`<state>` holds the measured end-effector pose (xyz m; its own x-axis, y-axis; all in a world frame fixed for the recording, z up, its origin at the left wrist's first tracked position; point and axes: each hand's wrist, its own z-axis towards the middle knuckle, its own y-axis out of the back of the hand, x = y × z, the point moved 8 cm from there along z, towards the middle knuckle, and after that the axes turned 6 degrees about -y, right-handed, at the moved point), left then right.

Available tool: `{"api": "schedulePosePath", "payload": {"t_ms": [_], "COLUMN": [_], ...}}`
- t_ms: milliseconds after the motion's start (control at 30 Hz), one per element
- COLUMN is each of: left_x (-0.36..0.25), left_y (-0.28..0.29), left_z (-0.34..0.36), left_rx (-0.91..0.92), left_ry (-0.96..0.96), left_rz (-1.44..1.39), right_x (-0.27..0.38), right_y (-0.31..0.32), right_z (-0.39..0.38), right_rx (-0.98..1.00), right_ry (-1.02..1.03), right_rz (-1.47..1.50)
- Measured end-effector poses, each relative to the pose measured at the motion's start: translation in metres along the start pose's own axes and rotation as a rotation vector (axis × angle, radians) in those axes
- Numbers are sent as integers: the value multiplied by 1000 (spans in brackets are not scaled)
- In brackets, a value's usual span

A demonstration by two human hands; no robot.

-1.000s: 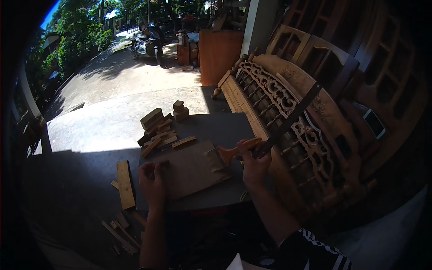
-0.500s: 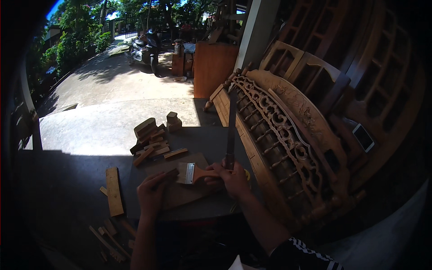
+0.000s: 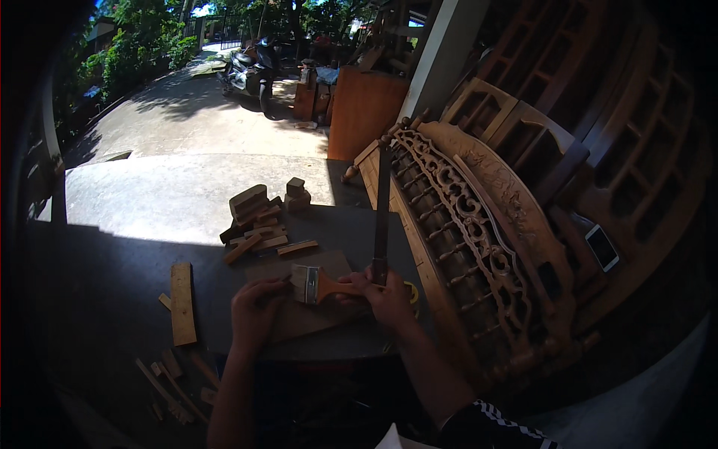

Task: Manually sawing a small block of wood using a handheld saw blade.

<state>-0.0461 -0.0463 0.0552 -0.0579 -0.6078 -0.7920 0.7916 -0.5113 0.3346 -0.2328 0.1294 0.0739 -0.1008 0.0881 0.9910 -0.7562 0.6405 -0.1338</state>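
My right hand (image 3: 385,298) is closed around the wooden handle of a wide flat paintbrush (image 3: 313,284), which has a metal band and pale bristles pointing left. A long dark flat strip (image 3: 383,202) with a thicker near end rises away from beside my right fingers; whether they grip it too, I cannot tell. My left hand (image 3: 256,303) is closed, its fingertips pinched on a small dark wooden piece (image 3: 280,280) by the bristle tips. Below both hands lies a thin brown board (image 3: 318,318) on a dark tabletop (image 3: 340,228).
Several wood offcuts (image 3: 258,224) are piled at the table's far left. A plank (image 3: 182,303) and thin scraps lie lower left. A yellow round object (image 3: 413,293) sits by my right wrist. A carved wooden headboard (image 3: 464,202) leans at right, with a phone (image 3: 601,248) beyond.
The view has shifted slightly. My left fingers have drawn a little closer around the small dark piece, which shows less now. The brush remains in my right hand, bristles still pointing left.
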Motion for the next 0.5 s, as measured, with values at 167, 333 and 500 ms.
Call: {"api": "schedulePosePath", "payload": {"t_ms": [167, 333, 500], "left_x": [8, 6, 16], "left_y": [3, -11, 2], "left_z": [-4, 0, -7], "left_rx": [-27, 18, -32], "left_ry": [3, -21, 22], "left_rz": [-8, -14, -63], "right_x": [-2, -2, -15], "right_y": [-4, 19, -6], "right_z": [0, 0, 0], "right_rx": [29, -140, 22], "right_ry": [8, 24, -17], "right_rz": [-103, 66, -111]}}
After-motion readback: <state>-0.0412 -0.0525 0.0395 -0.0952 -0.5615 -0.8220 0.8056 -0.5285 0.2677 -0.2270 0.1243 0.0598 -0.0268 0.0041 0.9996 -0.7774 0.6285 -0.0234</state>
